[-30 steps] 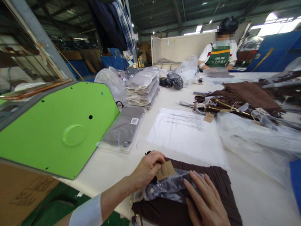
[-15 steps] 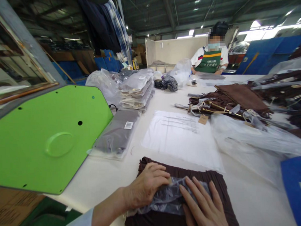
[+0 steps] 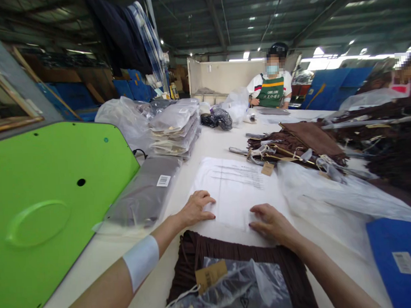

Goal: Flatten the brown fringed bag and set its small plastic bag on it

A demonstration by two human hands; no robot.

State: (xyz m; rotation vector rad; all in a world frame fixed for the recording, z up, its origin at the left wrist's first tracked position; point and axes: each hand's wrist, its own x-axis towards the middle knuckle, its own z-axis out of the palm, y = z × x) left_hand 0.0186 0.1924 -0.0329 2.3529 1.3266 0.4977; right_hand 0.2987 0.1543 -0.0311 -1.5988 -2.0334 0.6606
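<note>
A folded brown pleated garment (image 3: 195,257) lies at the table's near edge, with a crinkled clear plastic piece (image 3: 244,287) and a brown paper tag (image 3: 210,275) on top. Beyond it a flat clear bag with printed text (image 3: 238,189) lies on the white table (image 3: 221,142). My left hand (image 3: 195,208) rests on the bag's near left corner, fingers spread. My right hand (image 3: 270,221) presses on the bag's near edge, fingers curled over it. Whether either hand pinches the bag I cannot tell.
A green machine cover (image 3: 55,199) fills the left. A bagged grey garment (image 3: 142,194) lies beside it, a stack of bagged garments (image 3: 176,128) behind. Brown garments with hangers (image 3: 299,144), loose plastic bags (image 3: 331,194) and a blue box (image 3: 398,255) sit right. A person in a green apron (image 3: 270,89) works opposite.
Both hands left the plastic and tag on the brown garment and reached forward onto the printed clear bag. The view shifted, so the garment sits lower in frame.
</note>
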